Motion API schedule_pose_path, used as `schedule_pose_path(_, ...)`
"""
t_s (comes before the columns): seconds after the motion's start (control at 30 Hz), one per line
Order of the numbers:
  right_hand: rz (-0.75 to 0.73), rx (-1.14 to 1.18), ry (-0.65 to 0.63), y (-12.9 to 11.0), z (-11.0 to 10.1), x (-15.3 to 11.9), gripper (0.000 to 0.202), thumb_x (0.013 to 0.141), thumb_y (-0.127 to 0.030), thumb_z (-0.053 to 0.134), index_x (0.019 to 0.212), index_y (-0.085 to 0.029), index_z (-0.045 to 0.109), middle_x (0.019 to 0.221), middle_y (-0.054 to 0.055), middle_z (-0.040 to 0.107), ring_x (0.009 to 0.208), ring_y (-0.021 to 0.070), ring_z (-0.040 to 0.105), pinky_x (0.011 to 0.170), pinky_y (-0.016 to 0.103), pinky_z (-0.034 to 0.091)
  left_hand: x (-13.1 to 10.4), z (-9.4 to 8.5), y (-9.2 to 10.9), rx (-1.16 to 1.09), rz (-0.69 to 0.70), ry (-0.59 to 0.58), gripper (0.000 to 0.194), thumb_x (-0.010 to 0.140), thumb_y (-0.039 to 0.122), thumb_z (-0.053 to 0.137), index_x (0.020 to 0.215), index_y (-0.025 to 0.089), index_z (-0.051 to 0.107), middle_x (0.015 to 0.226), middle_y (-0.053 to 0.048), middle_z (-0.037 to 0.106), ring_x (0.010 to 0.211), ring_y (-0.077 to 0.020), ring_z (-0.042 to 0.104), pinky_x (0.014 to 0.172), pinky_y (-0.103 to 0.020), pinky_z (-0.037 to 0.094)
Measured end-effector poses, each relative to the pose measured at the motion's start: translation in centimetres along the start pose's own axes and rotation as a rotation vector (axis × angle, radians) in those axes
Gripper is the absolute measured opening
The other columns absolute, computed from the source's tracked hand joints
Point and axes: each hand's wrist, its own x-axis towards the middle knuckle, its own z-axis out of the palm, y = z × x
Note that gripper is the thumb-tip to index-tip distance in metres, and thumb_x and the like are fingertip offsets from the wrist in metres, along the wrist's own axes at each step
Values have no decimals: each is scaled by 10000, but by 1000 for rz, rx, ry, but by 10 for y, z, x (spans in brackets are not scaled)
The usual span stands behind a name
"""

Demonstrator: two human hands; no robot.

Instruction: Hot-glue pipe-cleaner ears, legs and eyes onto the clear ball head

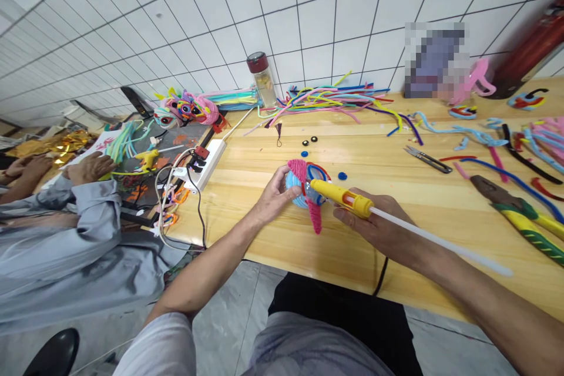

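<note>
My left hand [277, 195] holds a light-blue craft piece [297, 195] with pink pointed parts and a red-and-blue ring, just above the wooden table. In my right hand [379, 220] is a yellow glue gun [341, 197], a long white glue stick coming out of its back. The gun's nozzle meets the front of the craft piece near the ring. Small blue pieces [342, 176] and black round pieces [314, 139] lie on the table around it.
Pliers [513, 202], snips [428, 160] and coloured pipe cleaners lie to the right. A glass bottle [265, 85] stands at the wall. At the left are a white power strip [207, 167] with cables and another person's hand [90, 168] beside a second yellow glue gun [147, 158].
</note>
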Motion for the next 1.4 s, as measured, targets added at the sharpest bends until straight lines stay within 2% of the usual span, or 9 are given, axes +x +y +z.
schedule_pose_path(0.13, -56, -34, -13, 3, 5, -2, 284, 1036, -486, 573, 885, -251, 622, 641, -36, 615, 536, 145, 526, 558, 284, 396, 0, -2, -2, -27, -24, 29, 678, 815, 603, 883, 1325, 221, 651, 1339, -107, 706, 1262, -303, 650, 1117, -414, 488)
schedule_pose_path(0.23, -89, -54, 28, 8, 7, -4, 277, 1044, -482, 566, 900, -253, 623, 644, -39, 618, 528, 141, 528, 551, 281, 389, 0, -3, -3, -35, -25, 31, 661, 821, 585, 886, 1322, 221, 652, 1348, -106, 703, 1257, -295, 653, 1109, -409, 494)
schedule_pose_path(0.37, -75, -58, 44, 12, 6, -4, 264, 1047, -495, 581, 946, -259, 642, 649, -35, 628, 537, 151, 536, 549, 287, 389, -1, -3, -4, -30, -11, 22, 633, 843, 563, 876, 1333, 231, 652, 1361, -100, 705, 1273, -281, 651, 1128, -404, 494)
schedule_pose_path(0.63, -87, -124, 81, 10, 7, -3, 246, 1037, -466, 565, 917, -257, 616, 672, -30, 630, 547, 148, 559, 557, 285, 403, -1, -1, -2, -14, -1, 19, 646, 820, 573, 889, 1312, 222, 663, 1363, -109, 708, 1254, -288, 658, 1103, -404, 512)
schedule_pose_path(0.9, -116, -102, 72, 13, 7, -3, 274, 1039, -466, 581, 863, -255, 580, 655, -39, 599, 540, 138, 538, 554, 282, 388, -1, 0, 1, -17, 4, 16, 661, 830, 584, 877, 1334, 219, 654, 1346, -113, 714, 1267, -296, 652, 1115, -413, 509)
schedule_pose_path(1.1, -83, -107, 70, 10, 8, -2, 297, 1038, -498, 553, 868, -256, 585, 644, -26, 597, 526, 144, 510, 545, 293, 386, -1, 1, 1, -11, -14, 25, 664, 817, 605, 879, 1312, 219, 662, 1324, -112, 719, 1256, -302, 655, 1106, -416, 513)
schedule_pose_path(1.4, -72, -104, 57, 4, 7, -3, 301, 1050, -504, 548, 889, -255, 599, 663, -20, 612, 549, 151, 544, 566, 301, 411, 0, 3, 4, -36, -26, 29, 657, 803, 598, 893, 1300, 227, 675, 1283, -107, 725, 1245, -311, 654, 1105, -437, 508)
